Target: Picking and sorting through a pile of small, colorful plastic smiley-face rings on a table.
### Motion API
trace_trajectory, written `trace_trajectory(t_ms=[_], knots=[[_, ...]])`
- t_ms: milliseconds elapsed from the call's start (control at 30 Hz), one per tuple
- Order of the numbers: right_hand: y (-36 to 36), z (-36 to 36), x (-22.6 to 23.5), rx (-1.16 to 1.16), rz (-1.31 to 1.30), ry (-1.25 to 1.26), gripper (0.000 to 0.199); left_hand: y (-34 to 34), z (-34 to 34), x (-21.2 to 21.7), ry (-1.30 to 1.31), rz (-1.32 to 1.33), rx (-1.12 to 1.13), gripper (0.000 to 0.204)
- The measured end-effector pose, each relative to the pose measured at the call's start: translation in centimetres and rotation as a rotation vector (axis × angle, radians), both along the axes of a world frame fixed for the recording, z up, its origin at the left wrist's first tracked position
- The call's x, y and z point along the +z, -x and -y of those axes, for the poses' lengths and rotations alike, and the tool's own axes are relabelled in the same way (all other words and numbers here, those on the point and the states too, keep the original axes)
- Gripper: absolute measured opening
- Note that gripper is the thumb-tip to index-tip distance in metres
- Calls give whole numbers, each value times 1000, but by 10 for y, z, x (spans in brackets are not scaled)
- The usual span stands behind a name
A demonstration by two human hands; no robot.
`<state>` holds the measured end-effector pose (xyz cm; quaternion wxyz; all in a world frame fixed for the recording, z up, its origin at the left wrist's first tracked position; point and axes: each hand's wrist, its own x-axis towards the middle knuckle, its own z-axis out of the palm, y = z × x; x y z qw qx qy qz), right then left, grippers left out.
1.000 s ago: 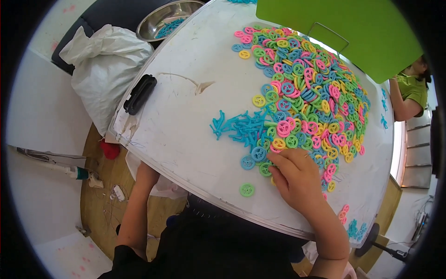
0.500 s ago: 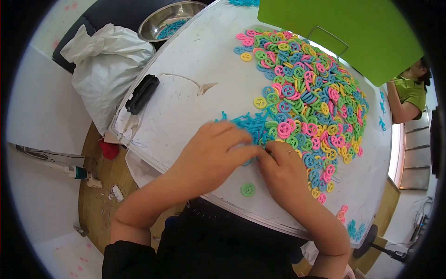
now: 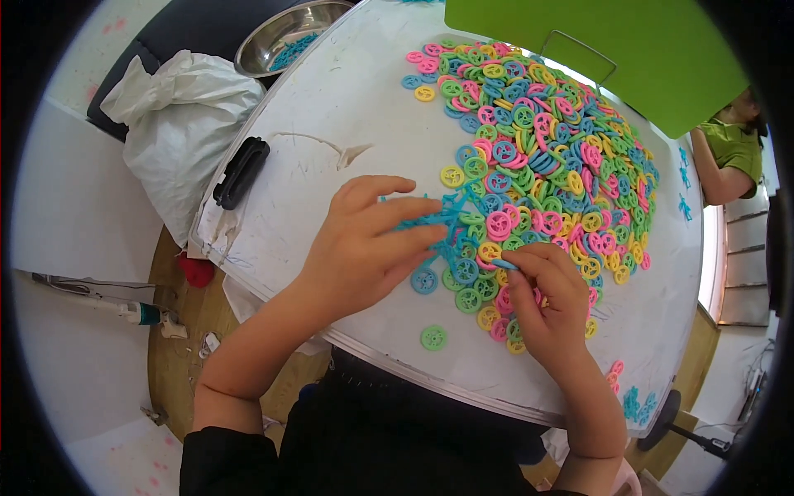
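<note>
Between its thumb and forefinger, my right hand (image 3: pixel 556 304) pinches a small blue plastic wheel (image 3: pixel 504 264), seen edge-on. My left hand (image 3: pixel 362 244) is open, its fingers spread over a small heap of thin teal plastic pieces (image 3: pixel 456 217) and partly hiding it; I see nothing held there. To the right and behind spreads a big pile of pink, yellow, green and blue spoked wheels (image 3: pixel 571 157). A lone blue wheel (image 3: pixel 424 281) lies beside my left fingertips, and a green wheel (image 3: pixel 433 337) sits nearer the table's front edge.
A green board (image 3: pixel 595 58) stands at the far side of the white table (image 3: pixel 306 198). A black handle (image 3: pixel 241 174) lies along the left edge. Beyond are a white sack (image 3: pixel 186 124) and a metal bowl (image 3: pixel 256 51) with teal pieces. Another person (image 3: pixel 728 161) sits at the far right.
My hands, close together before, have moved apart. The right one has shifted right with the blue wheel in its pinch; the left has drawn back left and opened over the teal pieces.
</note>
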<state>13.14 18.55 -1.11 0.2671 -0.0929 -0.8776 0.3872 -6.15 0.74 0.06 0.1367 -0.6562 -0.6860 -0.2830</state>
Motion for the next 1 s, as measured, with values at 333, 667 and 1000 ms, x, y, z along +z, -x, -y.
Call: trace_trajectory(t_ms=[333, 667, 1000], knots=[[-8, 5, 5, 296, 27, 878, 16, -47, 9, 9, 195, 1649, -103, 39], [-13, 12, 15, 211, 145, 1142, 16, -74, 1, 6, 154, 1311, -18, 29], [-9, 20, 10, 133, 142, 1375, 18, -74, 3, -13, -53, 963, -8, 25]])
